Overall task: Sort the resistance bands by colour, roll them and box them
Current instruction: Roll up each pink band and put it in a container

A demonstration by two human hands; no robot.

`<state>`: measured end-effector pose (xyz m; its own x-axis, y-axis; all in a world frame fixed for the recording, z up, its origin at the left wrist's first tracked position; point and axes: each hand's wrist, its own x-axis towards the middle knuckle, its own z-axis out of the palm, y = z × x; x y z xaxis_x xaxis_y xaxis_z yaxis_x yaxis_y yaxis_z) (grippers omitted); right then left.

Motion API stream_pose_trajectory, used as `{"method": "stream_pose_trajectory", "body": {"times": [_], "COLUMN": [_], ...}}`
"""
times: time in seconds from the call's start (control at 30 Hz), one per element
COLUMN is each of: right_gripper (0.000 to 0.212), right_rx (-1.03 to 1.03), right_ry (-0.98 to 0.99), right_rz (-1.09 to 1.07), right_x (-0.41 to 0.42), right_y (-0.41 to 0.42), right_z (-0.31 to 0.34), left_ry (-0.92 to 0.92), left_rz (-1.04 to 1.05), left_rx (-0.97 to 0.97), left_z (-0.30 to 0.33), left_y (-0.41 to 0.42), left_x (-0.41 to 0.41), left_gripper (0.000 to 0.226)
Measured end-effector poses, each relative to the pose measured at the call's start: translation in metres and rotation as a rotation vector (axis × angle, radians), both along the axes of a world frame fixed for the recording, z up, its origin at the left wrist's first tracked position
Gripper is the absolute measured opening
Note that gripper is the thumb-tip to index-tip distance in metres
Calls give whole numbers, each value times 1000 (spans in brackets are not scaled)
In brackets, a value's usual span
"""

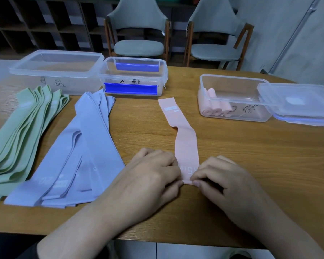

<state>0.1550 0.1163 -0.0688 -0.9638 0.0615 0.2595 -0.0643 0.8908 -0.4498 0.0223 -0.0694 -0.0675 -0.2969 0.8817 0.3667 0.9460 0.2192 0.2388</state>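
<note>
Head view, from left to right: a fanned stack of green bands (24, 131) lies flat on the wooden table (251, 165), with a large clear box (56, 71) behind it. Just beside the green ones sits a pile of pale blue bands (86, 146), and behind that a smaller clear box with blue clips (133, 79). Near the table's front edge, the left hand (150, 176) and right hand (219, 176) both pinch the near end of a pink band (185, 143), fingertips curled onto its first fold. It stretches away flat, faint white print on it. Further right, an open clear box (232, 98) holds three pink rolls (215, 107); its lid (299, 103) leans against it.
</note>
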Motion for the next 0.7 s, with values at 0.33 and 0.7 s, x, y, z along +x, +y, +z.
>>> {"method": "stream_pose_trajectory", "body": {"times": [0.33, 0.7], "right_gripper": [18, 30], "right_rx": [15, 16], "right_ry": [-4, -13], "right_rz": [-37, 3], "right_x": [1, 2], "right_y": [1, 2], "right_z": [-1, 0], "left_ry": [-22, -10], "left_rz": [66, 12], "left_rx": [-13, 19], "left_z": [-2, -1], "left_y": [0, -3], "left_x": [0, 2], "left_gripper": [23, 21]}}
